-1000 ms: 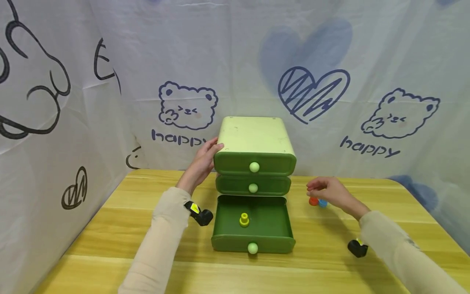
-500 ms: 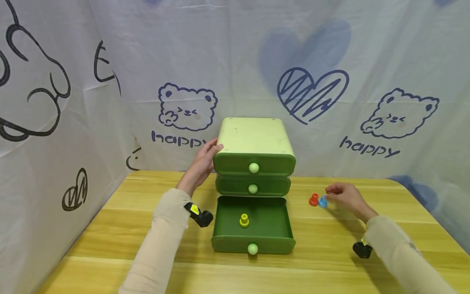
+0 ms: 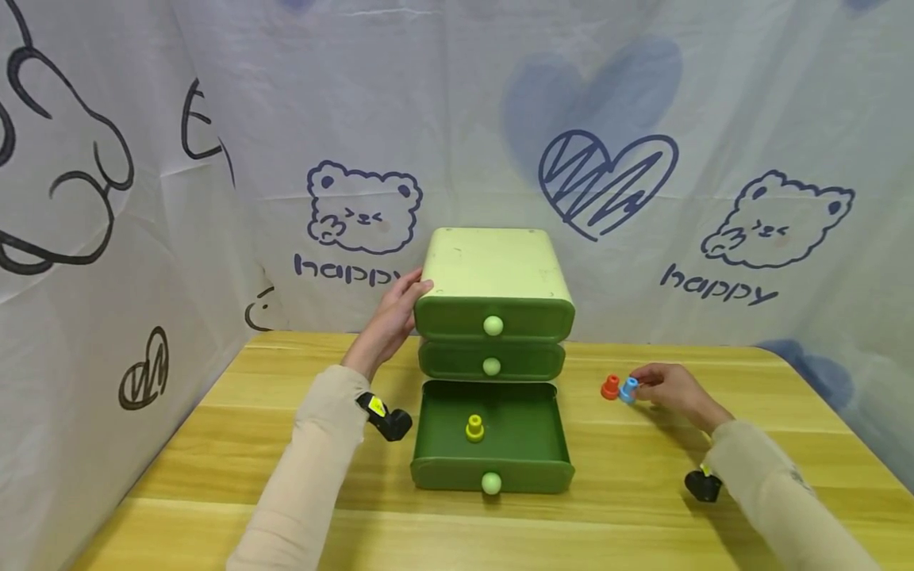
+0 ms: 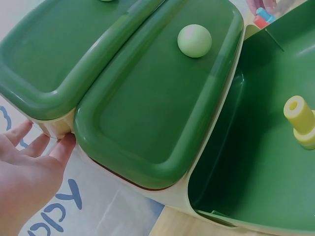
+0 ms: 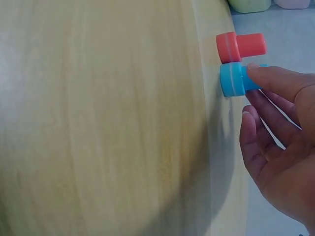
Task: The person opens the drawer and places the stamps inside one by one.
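My left hand (image 3: 391, 319) rests against the left side of a small cream and green drawer cabinet (image 3: 496, 262), its fingers (image 4: 34, 147) stretched along the side wall in the left wrist view. The cabinet's bottom drawer (image 3: 528, 428) is pulled out, and a yellow stepped peg (image 3: 474, 429) with a hole in its top stands inside. Right of the cabinet, my right hand (image 3: 674, 390) pinches the narrow upper part of a blue stepped peg (image 5: 232, 79) between thumb and fingers. A matching red peg (image 5: 241, 46) stands upright on the table close beside the blue one.
The upper two drawers, top (image 3: 457, 319) and middle (image 3: 457, 361), are pushed in, each with a round pale knob. A wooden table (image 3: 628, 507) lies under everything. A printed cloth (image 3: 485, 119) hangs behind it.
My right hand has gone from above the pegs to the right and down, and its fingers now grasp the blue peg. The left hand stays at the cabinet.
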`<state>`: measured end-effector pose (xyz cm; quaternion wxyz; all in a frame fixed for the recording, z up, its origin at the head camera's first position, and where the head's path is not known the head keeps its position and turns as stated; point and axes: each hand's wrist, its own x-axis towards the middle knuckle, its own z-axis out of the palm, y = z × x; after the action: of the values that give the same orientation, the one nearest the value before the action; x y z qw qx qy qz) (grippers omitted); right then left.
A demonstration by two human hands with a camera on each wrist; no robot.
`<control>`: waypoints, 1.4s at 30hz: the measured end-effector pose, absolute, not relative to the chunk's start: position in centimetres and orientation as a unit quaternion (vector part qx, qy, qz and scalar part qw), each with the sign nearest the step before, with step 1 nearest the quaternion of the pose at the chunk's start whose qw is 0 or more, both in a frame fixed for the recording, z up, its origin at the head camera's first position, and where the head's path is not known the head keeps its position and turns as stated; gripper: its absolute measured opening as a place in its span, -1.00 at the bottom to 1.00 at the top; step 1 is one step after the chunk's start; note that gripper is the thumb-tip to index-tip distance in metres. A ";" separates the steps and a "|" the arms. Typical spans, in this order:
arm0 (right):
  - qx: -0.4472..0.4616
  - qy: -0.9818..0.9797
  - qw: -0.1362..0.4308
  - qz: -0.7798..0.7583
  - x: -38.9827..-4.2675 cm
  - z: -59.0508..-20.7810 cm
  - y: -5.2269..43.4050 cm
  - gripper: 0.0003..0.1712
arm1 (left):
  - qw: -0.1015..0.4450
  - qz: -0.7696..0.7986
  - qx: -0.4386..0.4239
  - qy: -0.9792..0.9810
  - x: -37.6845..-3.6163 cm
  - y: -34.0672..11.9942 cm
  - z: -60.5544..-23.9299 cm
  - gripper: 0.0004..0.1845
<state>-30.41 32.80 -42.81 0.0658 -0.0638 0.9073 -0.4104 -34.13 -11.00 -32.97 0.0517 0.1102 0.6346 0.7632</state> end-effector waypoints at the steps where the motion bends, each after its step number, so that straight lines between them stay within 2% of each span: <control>1: -0.063 0.907 0.066 -0.410 -30.4 -42.9 32.8 -0.58 | 0.052 0.764 0.110 0.634 -34.1 -11.0 -33.0 -0.25; 17: -0.065 0.912 0.067 -0.399 -30.3 -43.4 33.3 -0.52 | 0.049 0.769 0.110 0.628 -34.2 -10.3 -33.0 -0.27; 42: -0.105 0.918 0.061 -0.377 -31.1 -38.2 30.4 -0.56 | 0.040 0.768 0.106 0.630 -34.1 -10.9 -33.2 -0.25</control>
<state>-31.11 30.37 -38.17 0.0612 -0.1047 0.9184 -0.3767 -34.14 -10.91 -33.23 0.0405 0.1065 0.6302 0.7680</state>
